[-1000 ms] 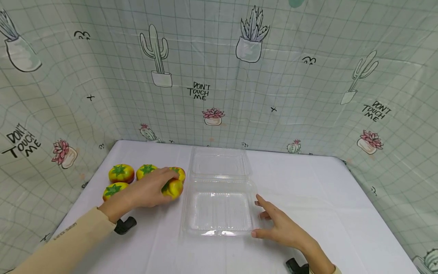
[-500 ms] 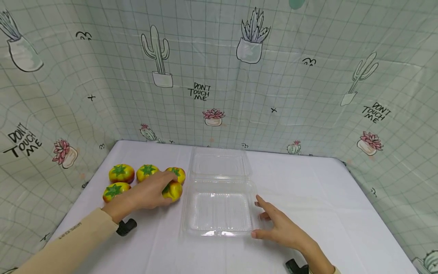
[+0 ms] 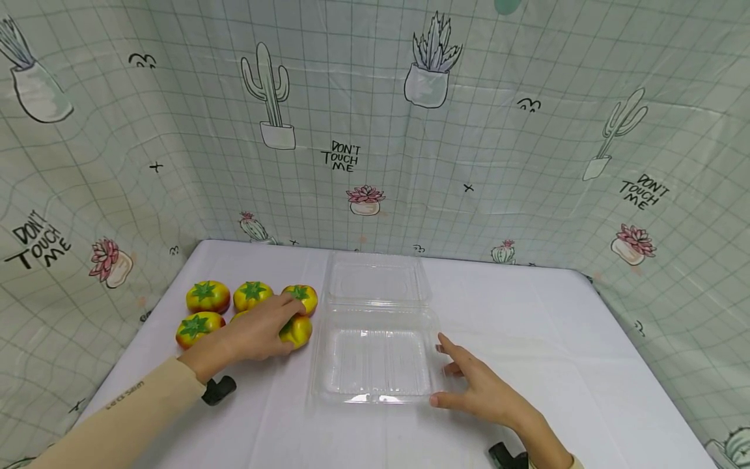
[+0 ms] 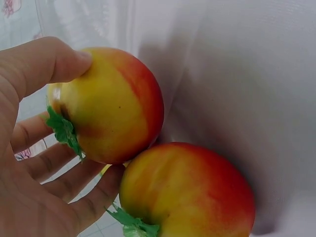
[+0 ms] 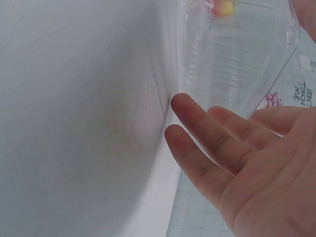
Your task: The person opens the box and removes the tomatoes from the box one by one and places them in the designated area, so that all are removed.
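Observation:
My left hand (image 3: 260, 331) holds the front-right persimmon (image 3: 297, 331), a yellow-and-red fruit with a green leafy top. In the left wrist view the thumb lies on that persimmon (image 4: 116, 106), with the fingers spread along its leafy side. A second persimmon (image 4: 190, 192) sits right beside it there; in the head view it is mostly hidden under the hand. Just right of a clear plastic clamshell box (image 3: 375, 397), my right hand (image 3: 483, 387) has its fingers spread and holds nothing. The box stands open, its lid (image 3: 377, 280) laid back away from me.
Other persimmons stand left of the box: a back-left one (image 3: 208, 298), a back-middle one (image 3: 252, 294), a back-right one (image 3: 306, 298) and a front-left one (image 3: 196, 327). A white cloth covers the table (image 3: 515, 312). A printed curtain (image 3: 375, 117) encloses its back and sides.
My left hand has shifted slightly toward me, and the persimmon at its fingers has moved a little the same way. My right hand and the box have stayed still.

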### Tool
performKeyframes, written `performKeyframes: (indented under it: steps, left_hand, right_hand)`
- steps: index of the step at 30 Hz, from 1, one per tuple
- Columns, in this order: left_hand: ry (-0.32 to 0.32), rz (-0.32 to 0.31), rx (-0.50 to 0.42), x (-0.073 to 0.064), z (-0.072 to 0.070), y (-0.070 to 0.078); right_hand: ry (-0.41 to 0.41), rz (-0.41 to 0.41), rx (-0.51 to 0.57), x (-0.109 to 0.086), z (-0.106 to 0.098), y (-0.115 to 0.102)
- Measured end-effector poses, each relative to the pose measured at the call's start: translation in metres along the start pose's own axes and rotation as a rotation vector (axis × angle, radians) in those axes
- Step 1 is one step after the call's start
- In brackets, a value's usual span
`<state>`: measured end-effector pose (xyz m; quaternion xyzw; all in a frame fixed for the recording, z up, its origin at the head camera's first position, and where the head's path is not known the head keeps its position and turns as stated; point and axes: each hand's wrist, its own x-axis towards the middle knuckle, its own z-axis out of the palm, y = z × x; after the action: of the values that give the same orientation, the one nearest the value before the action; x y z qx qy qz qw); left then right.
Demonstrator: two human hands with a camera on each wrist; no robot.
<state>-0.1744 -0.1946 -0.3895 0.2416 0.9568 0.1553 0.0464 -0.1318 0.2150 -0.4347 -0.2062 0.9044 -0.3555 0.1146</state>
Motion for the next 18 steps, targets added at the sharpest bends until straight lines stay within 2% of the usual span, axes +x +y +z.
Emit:
performKeyframes:
  steps: [9, 18]
  left_hand:
    - [-0.009, 0.034, -0.007, -0.0008, 0.0040, -0.0014]
    - [0.003, 0.032, -0.003, -0.0006, 0.0072, -0.0016]
  right_hand:
    - [-0.001, 0.005, 0.000, -0.0005, 0.0000, -0.0003]
    - [0.001, 0.002, -0.006, -0.0010, -0.0005, -0.0010]
